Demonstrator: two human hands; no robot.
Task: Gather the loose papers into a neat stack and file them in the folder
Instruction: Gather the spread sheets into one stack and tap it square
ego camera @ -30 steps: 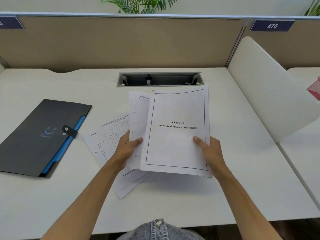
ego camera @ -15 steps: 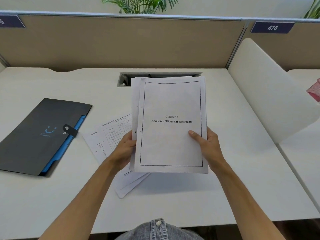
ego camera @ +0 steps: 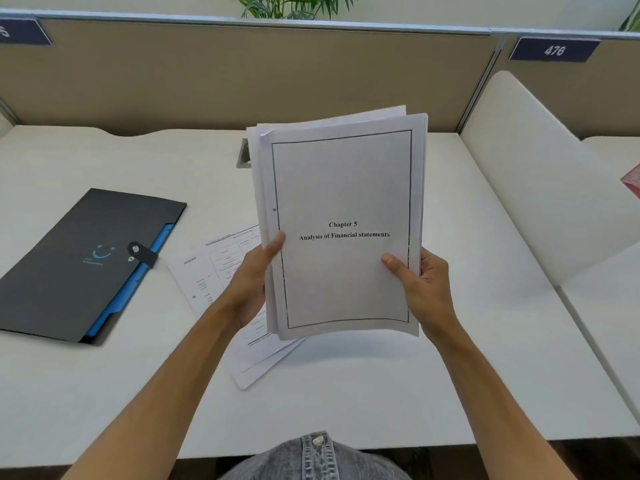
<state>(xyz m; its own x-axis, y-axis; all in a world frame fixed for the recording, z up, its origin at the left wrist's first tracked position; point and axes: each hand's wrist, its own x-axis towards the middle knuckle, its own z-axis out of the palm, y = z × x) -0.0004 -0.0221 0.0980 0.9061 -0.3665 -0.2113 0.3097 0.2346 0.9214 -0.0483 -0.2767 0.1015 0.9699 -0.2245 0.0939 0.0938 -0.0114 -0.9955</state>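
Observation:
A stack of white papers [ego camera: 343,188] stands nearly upright above the desk, its front page reading "Chapter 5, Analysis of Financial statements". My left hand [ego camera: 254,275] grips its left edge and my right hand [ego camera: 420,284] grips its right edge. The sheets are roughly aligned, with a few edges fanning out at the top. More loose sheets [ego camera: 214,271] with printed tables lie flat on the desk under my left hand. A black folder [ego camera: 79,258] with a blue inner pocket and a snap strap lies closed at the left.
The white desk [ego camera: 381,386] is bounded by a tan partition [ego camera: 207,74] at the back and a white curved divider [ego camera: 540,188] on the right. A cable slot [ego camera: 243,154] sits behind the papers. A red item [ego camera: 632,181] shows at the far right edge.
Both hands have lifted the held papers from a low tilt to nearly upright and pulled the offset sheets together behind the front page. The sheets on the desk and the folder have not moved.

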